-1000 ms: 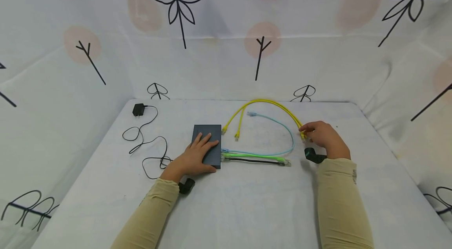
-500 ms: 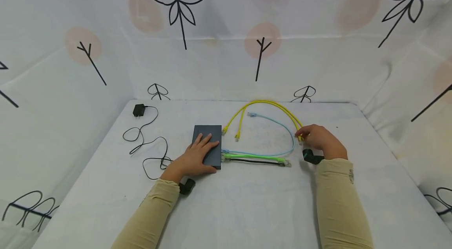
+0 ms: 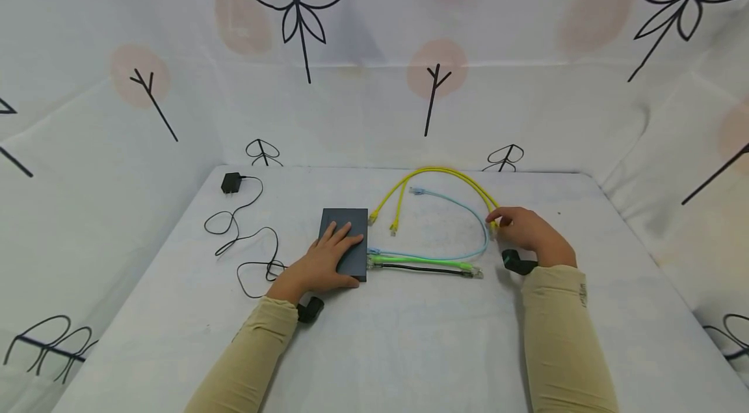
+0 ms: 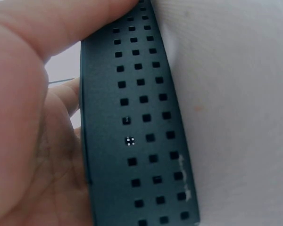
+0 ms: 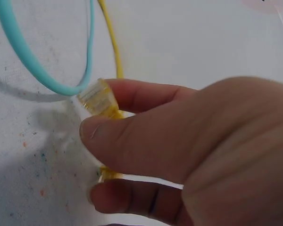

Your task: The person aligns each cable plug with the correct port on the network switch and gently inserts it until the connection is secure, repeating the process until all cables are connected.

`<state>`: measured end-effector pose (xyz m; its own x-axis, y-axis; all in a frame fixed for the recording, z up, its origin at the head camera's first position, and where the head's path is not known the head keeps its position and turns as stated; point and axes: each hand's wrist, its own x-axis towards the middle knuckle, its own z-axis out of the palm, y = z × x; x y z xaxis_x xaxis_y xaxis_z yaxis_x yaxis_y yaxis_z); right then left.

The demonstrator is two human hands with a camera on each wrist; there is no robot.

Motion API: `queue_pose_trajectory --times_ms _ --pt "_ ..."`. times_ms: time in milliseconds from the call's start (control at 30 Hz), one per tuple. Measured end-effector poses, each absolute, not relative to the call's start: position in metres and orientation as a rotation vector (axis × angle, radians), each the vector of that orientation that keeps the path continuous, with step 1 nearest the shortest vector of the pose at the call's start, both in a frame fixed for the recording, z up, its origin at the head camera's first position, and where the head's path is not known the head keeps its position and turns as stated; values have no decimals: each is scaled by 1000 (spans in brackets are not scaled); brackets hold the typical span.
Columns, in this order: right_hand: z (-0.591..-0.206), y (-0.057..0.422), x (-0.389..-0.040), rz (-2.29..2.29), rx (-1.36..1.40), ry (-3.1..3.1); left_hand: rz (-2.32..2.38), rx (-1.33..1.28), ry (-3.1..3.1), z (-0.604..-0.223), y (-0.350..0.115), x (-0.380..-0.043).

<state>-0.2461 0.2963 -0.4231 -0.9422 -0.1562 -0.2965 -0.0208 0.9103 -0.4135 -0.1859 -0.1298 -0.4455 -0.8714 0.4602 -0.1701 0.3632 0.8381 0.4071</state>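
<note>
A flat dark grey network switch (image 3: 352, 263) lies left of the table's middle. My left hand (image 3: 318, 263) rests on its top with fingers spread, the thumb along the near edge; the left wrist view shows the switch's perforated side (image 4: 146, 117). Two yellow network cables (image 3: 435, 170) arch behind the others. At their right ends, my right hand (image 3: 523, 229) pinches a clear yellow plug (image 5: 99, 97) between thumb and index finger. A second yellow plug (image 5: 107, 174) shows lower down, between thumb and another finger.
Light blue (image 3: 462, 200), green (image 3: 421, 259) and black (image 3: 415, 266) network cables lie right of the switch, with ends at its right side; I cannot tell whether they are plugged in. A black power adapter (image 3: 231, 183) with a tangled cord (image 3: 257, 229) lies at the left.
My right hand has moved slightly left with the yellow cable ends. The left hand and the switch have stayed in place.
</note>
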Motion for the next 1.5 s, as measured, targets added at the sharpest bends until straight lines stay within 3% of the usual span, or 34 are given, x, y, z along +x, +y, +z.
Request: queue_pose_trajectory --times_ms 767,1500 --pt "-410 279 -244 -849 -427 2874 554 618 2760 -452 -133 -186" --pt "-417 244 -249 -1008 -403 3134 546 624 2758 -447 -131 -185"
